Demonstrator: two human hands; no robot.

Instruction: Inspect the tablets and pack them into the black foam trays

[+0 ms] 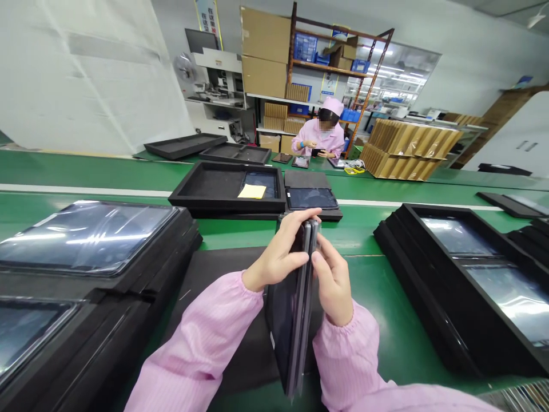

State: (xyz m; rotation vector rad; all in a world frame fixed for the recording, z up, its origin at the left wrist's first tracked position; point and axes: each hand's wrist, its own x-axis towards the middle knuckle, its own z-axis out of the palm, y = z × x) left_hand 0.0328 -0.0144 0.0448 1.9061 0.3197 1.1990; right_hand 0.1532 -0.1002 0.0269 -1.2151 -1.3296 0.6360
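Two thin dark tablet-like devices (301, 297) stand upright on edge, pressed face to face, above a dark mat (223, 303) on the green bench. On their left side, my left hand (283, 249) grips them, its fingers over the upper edge and the thumb on the near edge. From the right, my right hand (334, 280) holds the same pair, with its thumb at the near edge and its fingers behind. Much of the right-hand face of the pair is hidden from view.
Black foam trays with film-covered screens lie at left (90, 237) and right (458, 234). Ahead are a tray with a yellow note (252, 191) and a smaller tray holding a device (312, 198). Across the bench sits a person (321, 134) beside stacked cardboard dividers (407, 149).
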